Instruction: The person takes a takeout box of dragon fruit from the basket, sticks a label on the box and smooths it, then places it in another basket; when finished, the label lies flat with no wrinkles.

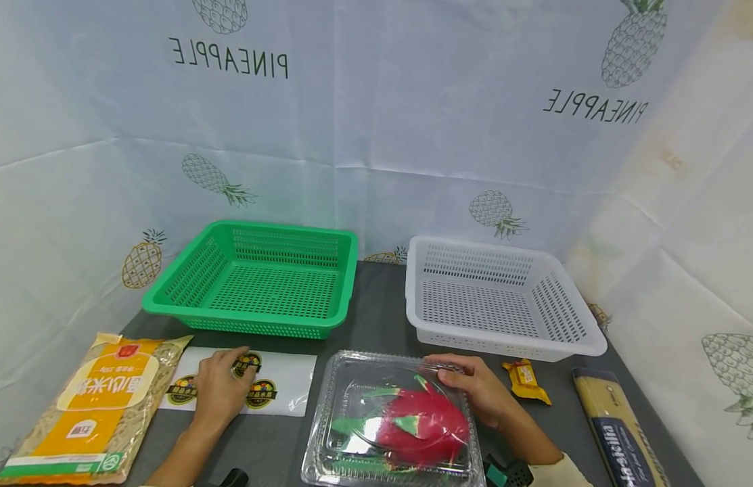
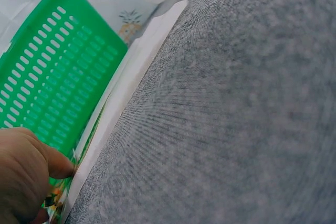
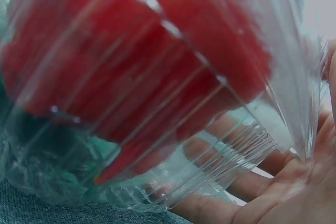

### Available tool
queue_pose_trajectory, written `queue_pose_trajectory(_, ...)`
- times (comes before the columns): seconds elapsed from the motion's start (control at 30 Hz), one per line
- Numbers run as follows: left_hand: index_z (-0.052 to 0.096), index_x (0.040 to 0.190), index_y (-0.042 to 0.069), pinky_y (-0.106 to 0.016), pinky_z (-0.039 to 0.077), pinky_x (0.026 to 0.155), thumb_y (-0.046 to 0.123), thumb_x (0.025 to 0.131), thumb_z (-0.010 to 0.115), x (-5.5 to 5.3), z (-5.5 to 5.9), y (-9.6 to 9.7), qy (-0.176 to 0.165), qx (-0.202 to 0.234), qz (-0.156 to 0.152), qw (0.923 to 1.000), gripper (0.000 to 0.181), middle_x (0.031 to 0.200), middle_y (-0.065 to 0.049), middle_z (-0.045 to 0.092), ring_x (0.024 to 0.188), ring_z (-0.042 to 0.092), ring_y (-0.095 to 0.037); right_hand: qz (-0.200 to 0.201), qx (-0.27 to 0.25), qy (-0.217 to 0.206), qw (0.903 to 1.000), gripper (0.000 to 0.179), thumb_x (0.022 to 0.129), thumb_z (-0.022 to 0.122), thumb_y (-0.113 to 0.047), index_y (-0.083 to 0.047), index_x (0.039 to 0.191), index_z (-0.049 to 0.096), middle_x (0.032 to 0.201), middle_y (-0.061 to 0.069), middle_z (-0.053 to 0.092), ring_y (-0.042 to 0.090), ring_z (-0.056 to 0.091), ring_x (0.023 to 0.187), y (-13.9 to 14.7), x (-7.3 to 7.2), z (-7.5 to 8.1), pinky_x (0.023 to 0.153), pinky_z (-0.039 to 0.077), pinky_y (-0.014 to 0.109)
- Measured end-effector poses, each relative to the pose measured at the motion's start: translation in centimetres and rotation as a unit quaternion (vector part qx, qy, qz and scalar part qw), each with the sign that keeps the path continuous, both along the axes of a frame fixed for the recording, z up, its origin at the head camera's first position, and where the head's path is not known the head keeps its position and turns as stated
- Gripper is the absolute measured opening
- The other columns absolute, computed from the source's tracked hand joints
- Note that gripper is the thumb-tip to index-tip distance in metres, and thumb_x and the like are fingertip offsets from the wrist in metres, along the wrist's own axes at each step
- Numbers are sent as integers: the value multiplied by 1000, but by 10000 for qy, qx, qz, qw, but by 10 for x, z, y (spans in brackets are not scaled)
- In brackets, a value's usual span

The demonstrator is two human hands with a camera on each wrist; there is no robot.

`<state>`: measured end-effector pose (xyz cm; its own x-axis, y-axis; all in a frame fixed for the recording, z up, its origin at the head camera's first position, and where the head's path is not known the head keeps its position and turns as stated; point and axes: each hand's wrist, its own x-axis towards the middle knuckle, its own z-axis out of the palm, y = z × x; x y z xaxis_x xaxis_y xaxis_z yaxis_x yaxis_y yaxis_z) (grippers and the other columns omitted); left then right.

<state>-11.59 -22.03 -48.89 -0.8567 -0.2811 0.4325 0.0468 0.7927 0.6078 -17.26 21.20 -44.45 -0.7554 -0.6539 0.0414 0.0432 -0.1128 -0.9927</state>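
A clear plastic clamshell box (image 1: 346,379) with a red dragon fruit (image 1: 421,426) inside is at the front middle. My right hand (image 1: 473,385) grips its back right corner, thumb on top; in the right wrist view, the fingers (image 3: 247,182) show beneath the clear plastic. On the left, a white sheet (image 1: 293,385) of round black-and-gold stickers lies on the table. My left hand (image 1: 220,389) is over it, finger and thumb pinching at the upper sticker (image 1: 246,364). In the left wrist view, a fingertip touches the sheet (image 2: 113,108); the thumb is mostly hidden.
Behind the sheet stands a green basket (image 1: 254,321), with a white basket (image 1: 492,338) to its right. A bag of grain (image 1: 86,412) lies at far left. A small yellow packet (image 1: 526,381) and a pasta packet (image 1: 620,429) lie at right. Printed cloth (image 1: 376,122) hangs behind.
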Motion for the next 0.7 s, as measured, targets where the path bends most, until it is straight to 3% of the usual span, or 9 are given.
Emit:
queue_pose_trajectory(0.2, 69, 105, -7, -63, 32, 79, -6, 75, 74, -1, -4, 1, 330, -56, -230, 9992, 31, 100, -26, 55, 94, 51, -46, 60, -47, -33, 10000, 36, 101, 47, -7, 0, 134, 55, 123, 24, 59, 35, 65, 101, 1, 0, 1, 78, 51, 51)
queue_pose_trajectory(0.37, 71, 99, -9, -60, 38, 78, -7, 74, 73, -1, -3, 1, 336, -83, -249, 9991, 25, 100, -25, 58, 93, 53, -44, 81, -33, -26, 10000, 36, 101, 46, -8, -1, 135, 55, 123, 19, 61, 36, 64, 101, 1, 0, 1, 78, 51, 51)
queue_pose_trajectory(0.5, 72, 95, -9, -58, 38, 76, -8, 72, 73, -2, -3, 1, 470, -132, -330, 9983, 22, 98, -22, 63, 89, 53, -42, 98, -64, -32, 9999, 36, 101, 46, -7, -1, 135, 55, 124, 22, 59, 36, 64, 101, 1, 0, -1, 78, 51, 51)
queue_pose_trajectory(0.7, 72, 99, -9, -55, 37, 72, -12, 67, 75, -3, -5, 0, 814, -181, -449, 9955, 32, 97, -20, 65, 83, 53, -40, 72, -62, -46, 9999, 36, 101, 46, -7, -2, 135, 56, 125, 28, 56, 36, 64, 102, 1, -1, -2, 78, 51, 51)
